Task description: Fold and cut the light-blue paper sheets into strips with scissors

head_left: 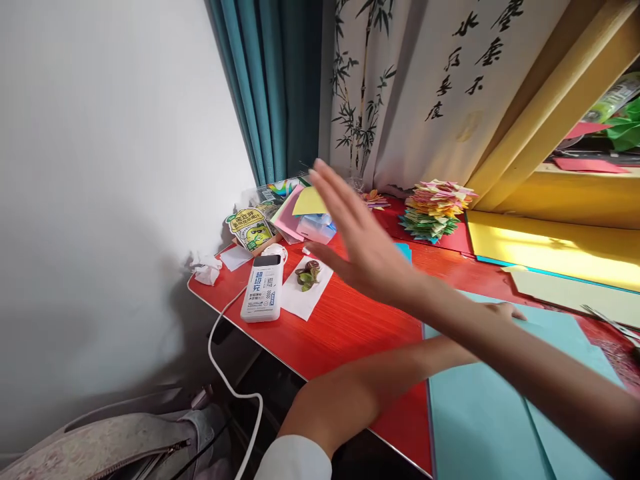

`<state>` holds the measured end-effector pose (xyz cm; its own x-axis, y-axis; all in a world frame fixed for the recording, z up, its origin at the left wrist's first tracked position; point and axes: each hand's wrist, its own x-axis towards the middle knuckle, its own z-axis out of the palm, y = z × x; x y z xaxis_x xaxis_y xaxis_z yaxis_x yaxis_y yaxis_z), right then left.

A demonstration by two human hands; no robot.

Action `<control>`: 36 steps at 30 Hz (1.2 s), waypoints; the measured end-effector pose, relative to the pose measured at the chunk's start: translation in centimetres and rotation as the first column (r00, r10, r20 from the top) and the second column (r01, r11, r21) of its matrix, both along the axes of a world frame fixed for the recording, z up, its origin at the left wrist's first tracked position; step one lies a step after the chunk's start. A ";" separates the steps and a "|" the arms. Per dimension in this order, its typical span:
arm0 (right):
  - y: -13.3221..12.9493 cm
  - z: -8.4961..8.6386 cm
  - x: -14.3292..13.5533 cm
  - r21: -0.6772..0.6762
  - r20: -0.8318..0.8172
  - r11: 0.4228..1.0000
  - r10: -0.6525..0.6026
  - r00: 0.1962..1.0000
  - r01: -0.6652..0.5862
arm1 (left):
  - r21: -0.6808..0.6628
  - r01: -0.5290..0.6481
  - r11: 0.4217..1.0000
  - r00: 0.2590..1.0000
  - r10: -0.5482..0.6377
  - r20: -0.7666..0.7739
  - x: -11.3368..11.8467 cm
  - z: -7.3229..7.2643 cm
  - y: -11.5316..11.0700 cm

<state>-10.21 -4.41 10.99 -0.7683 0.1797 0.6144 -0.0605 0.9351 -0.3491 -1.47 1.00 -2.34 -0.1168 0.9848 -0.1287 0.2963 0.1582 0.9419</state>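
Observation:
My right hand (363, 250) is raised over the red table (350, 327), blurred a little, with its fingers stretched out and thumb apart, holding nothing. My right forearm comes in from the right edge and crosses above my left arm. Beneath it, my left hand (503, 311) rests on the large light blue paper sheets (480, 413); its fingertips show lying on the paper, the rest is hidden by the right forearm. To the left of my right hand, a white paper (300, 307) holds a small dark and green plant-like item (307, 275).
A white power bank (263, 293) with a cable lies at the left. Behind are pink and yellow papers (307, 200), a folded-paper stack (435, 210) and yellow sheets (550, 247). Scissors (615, 327) lie at right. A bag (125, 447) is at lower left.

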 end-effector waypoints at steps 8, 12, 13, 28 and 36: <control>1.0 -8.7 -12.7 0.082 0.469 0.963 0.190 0.863 -0.257 | 0.135 0.232 0.963 0.945 -0.191 -0.266 0.4 -0.5 0.3; 1.7 -4.3 -12.1 0.002 0.204 0.999 0.048 0.978 -0.049 | 0.052 0.353 0.934 0.901 -0.324 -0.287 0.5 -1.0 1.3; 1.7 -3.4 -12.1 -0.044 0.142 0.999 0.003 0.990 0.004 | 0.039 0.382 0.923 0.888 -0.355 -0.293 0.4 -1.0 1.5; -2.4 -5.7 -15.2 -0.541 0.394 0.831 0.114 0.912 0.129 | 0.094 0.456 0.885 0.815 -0.374 -0.442 0.3 -1.3 1.7; 1.5 -1.4 -13.4 -0.587 0.143 0.807 0.028 0.989 0.062 | 0.132 0.401 0.906 0.846 -0.312 -0.432 0.9 -2.3 2.6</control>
